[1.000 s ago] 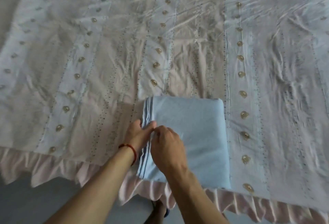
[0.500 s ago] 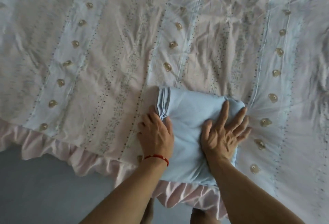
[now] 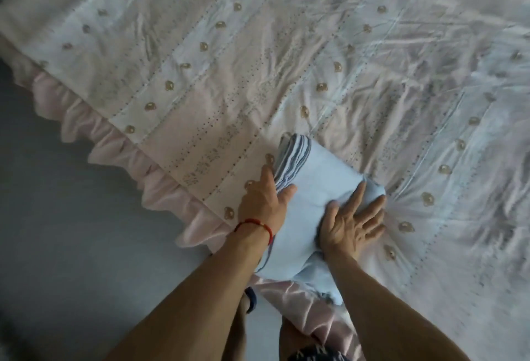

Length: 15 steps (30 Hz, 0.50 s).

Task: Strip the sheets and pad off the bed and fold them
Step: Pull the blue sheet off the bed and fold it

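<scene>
Where the fingers of the right hand lie spread and straight, they press flat on the right side of the folded light blue sheet, tips reaching its bunched right edge. Left hand: thumb laid over the top of the sheet, fingers running along its left side by the stacked grey-striped fold edges; whether they tuck under the bundle, cannot tell. A red string bracelet circles the left wrist. Both forearms bare, coming in from the bottom of the view.

The sheet is a thick, many-layered bundle. It sits on the bed at the near edge, its lower end hanging slightly over the pink ruffled bed skirt. Its striped end points away from the person.

Under it, a creased pale pink and white bedspread covers the bed, with lengthwise bands, dotted lines and rows of small gold motifs. The fabric puckers in radiating wrinkles just right of the right hand.

Grey floor to the left of the bed. The person's bare legs show below, between the forearms.
</scene>
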Each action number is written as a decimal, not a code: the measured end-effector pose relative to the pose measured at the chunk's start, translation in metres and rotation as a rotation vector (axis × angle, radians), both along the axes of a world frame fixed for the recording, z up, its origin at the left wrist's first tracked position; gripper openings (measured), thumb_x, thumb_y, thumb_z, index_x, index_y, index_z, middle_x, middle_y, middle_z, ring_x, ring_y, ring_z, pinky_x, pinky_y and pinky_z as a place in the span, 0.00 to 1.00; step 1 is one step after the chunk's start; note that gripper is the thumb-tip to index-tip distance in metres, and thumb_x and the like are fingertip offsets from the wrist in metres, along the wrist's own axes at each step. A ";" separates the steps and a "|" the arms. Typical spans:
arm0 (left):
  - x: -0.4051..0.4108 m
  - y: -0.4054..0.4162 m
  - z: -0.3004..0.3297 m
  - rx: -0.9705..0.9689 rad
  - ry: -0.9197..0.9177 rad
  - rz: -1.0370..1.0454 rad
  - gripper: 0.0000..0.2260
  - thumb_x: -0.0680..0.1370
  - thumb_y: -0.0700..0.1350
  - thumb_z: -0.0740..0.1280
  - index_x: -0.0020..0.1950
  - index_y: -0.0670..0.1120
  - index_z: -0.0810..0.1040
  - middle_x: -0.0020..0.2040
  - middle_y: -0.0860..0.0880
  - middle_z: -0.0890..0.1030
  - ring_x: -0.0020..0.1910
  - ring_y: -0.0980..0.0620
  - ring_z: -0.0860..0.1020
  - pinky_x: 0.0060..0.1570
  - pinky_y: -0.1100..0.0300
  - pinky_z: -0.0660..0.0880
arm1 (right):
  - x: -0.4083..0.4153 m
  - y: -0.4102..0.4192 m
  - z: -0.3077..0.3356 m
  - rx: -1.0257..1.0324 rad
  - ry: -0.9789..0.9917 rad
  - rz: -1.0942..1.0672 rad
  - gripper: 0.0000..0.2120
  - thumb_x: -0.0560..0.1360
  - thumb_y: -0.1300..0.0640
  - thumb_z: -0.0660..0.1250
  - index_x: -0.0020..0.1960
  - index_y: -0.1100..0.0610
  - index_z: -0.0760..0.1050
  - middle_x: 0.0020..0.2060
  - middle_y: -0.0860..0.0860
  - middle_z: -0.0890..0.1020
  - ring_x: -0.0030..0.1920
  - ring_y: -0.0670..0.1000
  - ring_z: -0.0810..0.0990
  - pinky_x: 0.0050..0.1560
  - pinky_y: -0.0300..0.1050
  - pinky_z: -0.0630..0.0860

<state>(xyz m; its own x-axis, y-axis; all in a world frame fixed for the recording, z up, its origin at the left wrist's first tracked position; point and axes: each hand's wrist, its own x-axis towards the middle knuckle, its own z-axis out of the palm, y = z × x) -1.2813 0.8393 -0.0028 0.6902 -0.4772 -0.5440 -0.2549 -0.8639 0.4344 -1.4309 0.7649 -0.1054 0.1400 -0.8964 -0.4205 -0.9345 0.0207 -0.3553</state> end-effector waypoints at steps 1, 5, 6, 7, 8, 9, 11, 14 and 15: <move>-0.006 0.007 0.013 -0.038 0.009 0.035 0.27 0.80 0.60 0.64 0.73 0.47 0.64 0.62 0.40 0.79 0.60 0.36 0.78 0.56 0.47 0.74 | -0.011 -0.001 0.009 0.031 -0.024 0.071 0.39 0.74 0.32 0.45 0.81 0.40 0.38 0.82 0.56 0.40 0.80 0.62 0.46 0.77 0.67 0.45; -0.025 0.066 0.080 -0.259 0.098 0.286 0.19 0.79 0.58 0.65 0.64 0.48 0.71 0.52 0.46 0.83 0.51 0.43 0.80 0.51 0.50 0.77 | -0.049 -0.005 0.084 0.463 -0.432 0.032 0.54 0.63 0.25 0.67 0.81 0.45 0.53 0.74 0.57 0.69 0.71 0.59 0.70 0.70 0.58 0.69; -0.032 0.094 0.099 -0.323 0.106 0.368 0.17 0.79 0.58 0.66 0.62 0.49 0.72 0.49 0.49 0.82 0.47 0.48 0.81 0.47 0.53 0.76 | -0.050 0.003 0.102 0.656 -0.451 -0.011 0.54 0.60 0.25 0.71 0.78 0.50 0.63 0.67 0.56 0.78 0.66 0.60 0.77 0.63 0.56 0.74; -0.035 0.111 0.106 -0.363 0.102 0.423 0.13 0.79 0.57 0.66 0.58 0.50 0.73 0.45 0.52 0.81 0.43 0.53 0.80 0.44 0.56 0.74 | -0.051 0.004 0.110 0.823 -0.469 -0.039 0.47 0.61 0.27 0.72 0.72 0.54 0.73 0.61 0.57 0.83 0.60 0.61 0.81 0.57 0.53 0.76; -0.041 0.143 0.122 -0.381 0.085 0.520 0.11 0.80 0.57 0.66 0.56 0.51 0.74 0.43 0.54 0.80 0.40 0.57 0.79 0.42 0.57 0.71 | -0.047 0.018 0.122 0.947 -0.446 -0.007 0.41 0.62 0.29 0.74 0.65 0.56 0.79 0.57 0.58 0.84 0.56 0.61 0.83 0.55 0.52 0.76; -0.048 0.181 0.138 -0.379 0.069 0.644 0.10 0.81 0.56 0.66 0.54 0.50 0.74 0.42 0.55 0.79 0.40 0.58 0.79 0.42 0.59 0.69 | -0.039 0.036 0.136 1.040 -0.427 0.033 0.36 0.64 0.32 0.75 0.61 0.58 0.82 0.55 0.60 0.84 0.53 0.61 0.83 0.56 0.52 0.76; -0.067 0.255 0.154 -0.332 0.079 0.863 0.17 0.81 0.58 0.65 0.62 0.47 0.75 0.52 0.53 0.81 0.53 0.51 0.80 0.50 0.59 0.71 | -0.019 0.074 0.158 1.147 -0.404 0.114 0.28 0.73 0.40 0.74 0.61 0.62 0.82 0.56 0.63 0.84 0.55 0.63 0.83 0.61 0.56 0.77; -0.127 0.375 0.163 -0.395 0.084 1.250 0.34 0.71 0.73 0.66 0.69 0.52 0.73 0.61 0.49 0.81 0.59 0.45 0.81 0.62 0.43 0.77 | 0.013 0.161 0.199 1.276 -0.318 0.433 0.20 0.79 0.52 0.69 0.66 0.62 0.77 0.58 0.64 0.83 0.55 0.65 0.84 0.56 0.62 0.81; -0.164 0.420 0.165 -0.429 0.035 1.373 0.32 0.71 0.74 0.65 0.67 0.54 0.75 0.59 0.51 0.83 0.56 0.47 0.82 0.58 0.41 0.79 | 0.020 0.203 0.216 1.299 -0.271 0.576 0.18 0.79 0.53 0.69 0.66 0.60 0.77 0.57 0.63 0.84 0.55 0.65 0.84 0.55 0.62 0.82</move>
